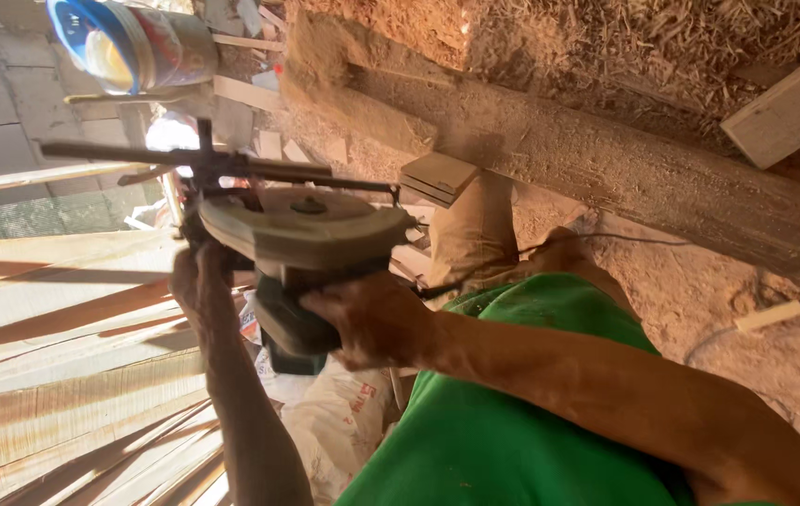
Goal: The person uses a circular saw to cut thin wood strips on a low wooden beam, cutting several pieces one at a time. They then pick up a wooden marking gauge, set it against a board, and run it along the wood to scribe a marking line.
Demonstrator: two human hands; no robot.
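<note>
I hold a handheld circular saw (301,234) in front of my green shirt; it has a dusty round blade guard and a dark green body. My right hand (372,320) is wrapped around the saw's dark green handle under the guard. My left hand (198,281) grips the saw's front side, just below a black guide rod (137,155) that sticks out to the left. The blade itself is hidden by the guard. A thin cable (606,239) runs off behind my khaki trouser leg (475,234).
Long wooden planks and strips (53,375) lie at the left. A thick sawdust-covered log (606,159) crosses the upper right, with a pale plank (793,108) above it. A white sack (339,417) sits below the saw, a blue and white bucket (133,42) at top left, and a small wood block (437,176) behind the saw.
</note>
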